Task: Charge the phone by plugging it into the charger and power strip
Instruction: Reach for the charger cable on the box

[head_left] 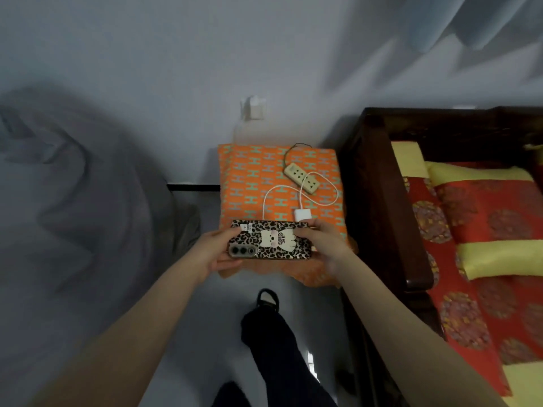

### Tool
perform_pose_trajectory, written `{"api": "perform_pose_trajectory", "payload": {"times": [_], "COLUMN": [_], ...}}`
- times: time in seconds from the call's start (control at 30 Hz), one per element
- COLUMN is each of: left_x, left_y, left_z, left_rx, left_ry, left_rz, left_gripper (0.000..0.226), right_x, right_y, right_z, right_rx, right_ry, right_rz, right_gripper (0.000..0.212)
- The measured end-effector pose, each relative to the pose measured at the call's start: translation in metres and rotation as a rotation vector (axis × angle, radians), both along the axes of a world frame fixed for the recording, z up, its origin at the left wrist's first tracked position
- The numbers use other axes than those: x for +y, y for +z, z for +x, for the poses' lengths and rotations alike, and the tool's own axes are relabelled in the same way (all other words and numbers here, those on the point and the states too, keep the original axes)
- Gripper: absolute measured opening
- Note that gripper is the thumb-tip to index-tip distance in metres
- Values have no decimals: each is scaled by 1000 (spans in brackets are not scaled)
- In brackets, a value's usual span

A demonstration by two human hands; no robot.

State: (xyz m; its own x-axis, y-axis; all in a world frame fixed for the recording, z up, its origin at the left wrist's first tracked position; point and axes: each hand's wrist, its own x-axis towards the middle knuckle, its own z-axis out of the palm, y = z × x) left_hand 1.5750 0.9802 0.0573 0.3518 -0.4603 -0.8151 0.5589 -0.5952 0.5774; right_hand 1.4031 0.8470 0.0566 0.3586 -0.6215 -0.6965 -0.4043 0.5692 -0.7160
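A phone point(270, 240) in a leopard-print case with a white cartoon figure is held level, back side up, above the near edge of an orange patterned cloth point(252, 177). My left hand point(216, 248) grips its camera end and my right hand point(321, 236) grips the other end. Just beyond the phone lies a white charger block point(303, 214), its white cable point(320, 183) looping over the cloth. A beige power strip point(302, 177) rests at the cloth's far right with nothing plugged into it. Where the cable's free end lies is hidden behind the phone.
A dark wooden bed frame point(379, 201) with red and yellow bedding point(484, 230) stands to the right. Grey fabric point(73, 201) is heaped on the left. A wall socket point(254, 108) sits above the cloth. My dark-trousered leg and shoe point(269, 318) are below.
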Motion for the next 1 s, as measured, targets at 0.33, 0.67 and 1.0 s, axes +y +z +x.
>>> {"api": "perform_pose_trajectory", "payload": {"times": [0.33, 0.67, 1.0], "left_x": [-116, -174, -197], "left_y": [-86, -167, -215], "left_z": [79, 102, 93], "left_rx": [44, 292, 394], "left_ry": [-17, 144, 397], "left_rz": [84, -165, -305], "left_gripper": [25, 24, 50], "right_x": [-106, -144, -110], "right_y": [-59, -136, -185], "right_z": [62, 94, 107], "right_rx": [76, -4, -83], "right_ry": [-41, -240, -255], "right_rz": [61, 188, 44], "right_gripper": [26, 15, 7]}}
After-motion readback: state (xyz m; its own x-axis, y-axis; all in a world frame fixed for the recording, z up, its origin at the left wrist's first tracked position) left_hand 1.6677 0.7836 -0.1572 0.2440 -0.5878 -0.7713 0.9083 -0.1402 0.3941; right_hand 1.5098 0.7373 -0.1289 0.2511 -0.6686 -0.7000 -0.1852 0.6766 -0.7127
